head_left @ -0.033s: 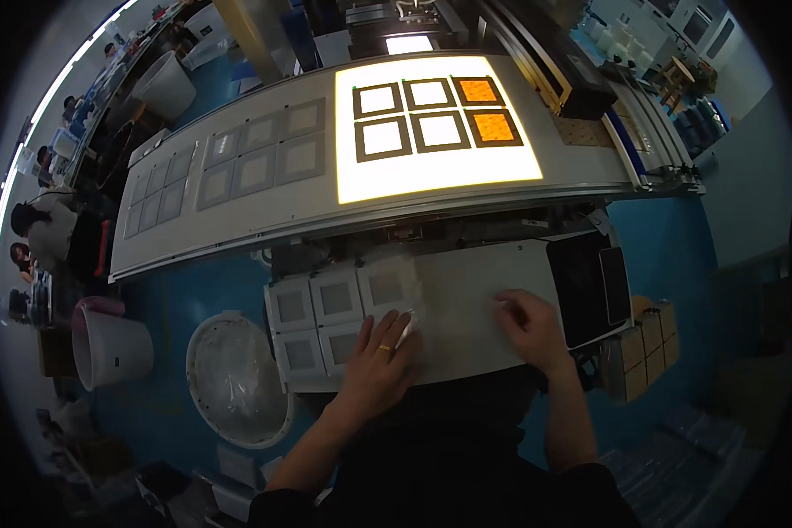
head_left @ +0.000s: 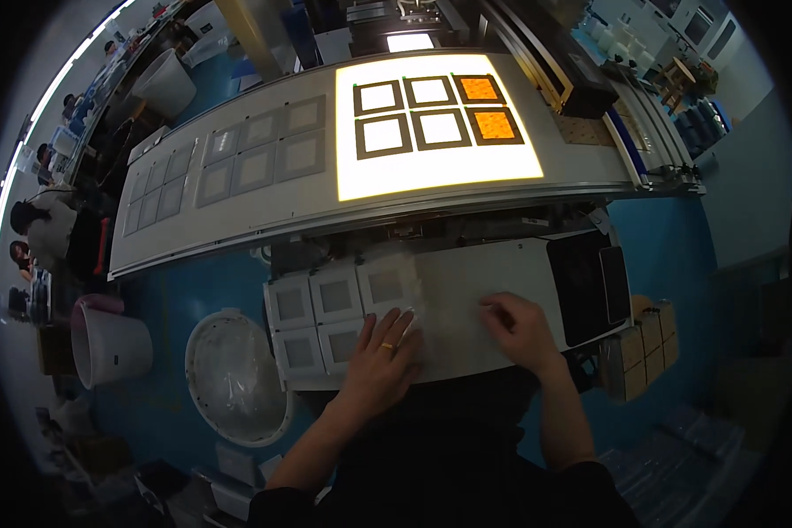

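Observation:
On the near bench, several white square frames (head_left: 333,297) with grey centres lie in two rows, joined as a sheet. My left hand (head_left: 381,356) rests on its lower right part, fingers stretched out and lying flat, a ring on one finger. Something thin, clear and shiny (head_left: 418,299) covers the sheet's right edge by the fingertips. To the right, my right hand (head_left: 521,330) hovers over the bare bench top (head_left: 462,273), fingers curled together. Whatever it may pinch is too faint to make out. The lower right frame is hidden under my left hand.
Beyond the bench runs a long table (head_left: 264,207) with a bright lit panel (head_left: 440,172) bearing dark square frames, two with orange centres. A black pad (head_left: 576,295) and a phone-like slab (head_left: 615,286) lie at right. A round white tub (head_left: 238,378) stands at left.
My right hand has shifted slightly left, toward the sheet. My left hand stays almost where it was.

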Available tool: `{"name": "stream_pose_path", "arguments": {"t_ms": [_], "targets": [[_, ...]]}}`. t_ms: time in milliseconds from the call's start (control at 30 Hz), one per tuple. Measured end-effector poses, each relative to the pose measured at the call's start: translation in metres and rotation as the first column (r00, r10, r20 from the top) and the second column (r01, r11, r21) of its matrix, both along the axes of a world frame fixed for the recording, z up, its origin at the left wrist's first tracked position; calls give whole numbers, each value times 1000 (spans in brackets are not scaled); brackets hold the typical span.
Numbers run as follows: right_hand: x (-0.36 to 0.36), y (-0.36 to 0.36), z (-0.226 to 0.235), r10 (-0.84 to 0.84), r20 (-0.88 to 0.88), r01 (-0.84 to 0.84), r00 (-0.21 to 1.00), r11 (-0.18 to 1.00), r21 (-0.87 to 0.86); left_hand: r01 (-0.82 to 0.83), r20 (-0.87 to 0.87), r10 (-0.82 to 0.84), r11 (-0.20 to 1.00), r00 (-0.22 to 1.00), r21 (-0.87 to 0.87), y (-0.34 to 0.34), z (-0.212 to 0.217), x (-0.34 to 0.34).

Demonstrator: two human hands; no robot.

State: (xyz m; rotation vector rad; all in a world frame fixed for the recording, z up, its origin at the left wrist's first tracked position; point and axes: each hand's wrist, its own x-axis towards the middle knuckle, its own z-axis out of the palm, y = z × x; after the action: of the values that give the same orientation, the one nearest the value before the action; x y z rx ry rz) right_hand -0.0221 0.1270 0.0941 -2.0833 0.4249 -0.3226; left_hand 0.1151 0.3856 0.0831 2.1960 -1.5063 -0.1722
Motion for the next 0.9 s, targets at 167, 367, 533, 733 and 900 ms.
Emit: {"name": "stream_pose_path", "arguments": {"t_ms": [167, 367, 533, 733, 900], "targets": [[19, 33, -4, 117, -56, -113, 992, 991, 75, 20, 13, -20, 999, 1000, -25, -1, -1, -1], [13, 45, -19, 199, -118, -176, 973, 968, 180, 15, -28, -16, 998, 999, -53, -2, 0, 2], [4, 50, -35, 263, -134, -230, 955, 948, 218, -10, -77, 8, 999, 997, -31, -9, 4, 1], [2, 53, -35, 260, -123, -231, 958, 950, 212, -42, -1, 42, 999, 999, -9, -15, 5, -8], [0, 54, -44, 252, -82, -218, 964, 930, 296, -46, -59, 42, 997, 997, -67, -14, 7, -3]]}}
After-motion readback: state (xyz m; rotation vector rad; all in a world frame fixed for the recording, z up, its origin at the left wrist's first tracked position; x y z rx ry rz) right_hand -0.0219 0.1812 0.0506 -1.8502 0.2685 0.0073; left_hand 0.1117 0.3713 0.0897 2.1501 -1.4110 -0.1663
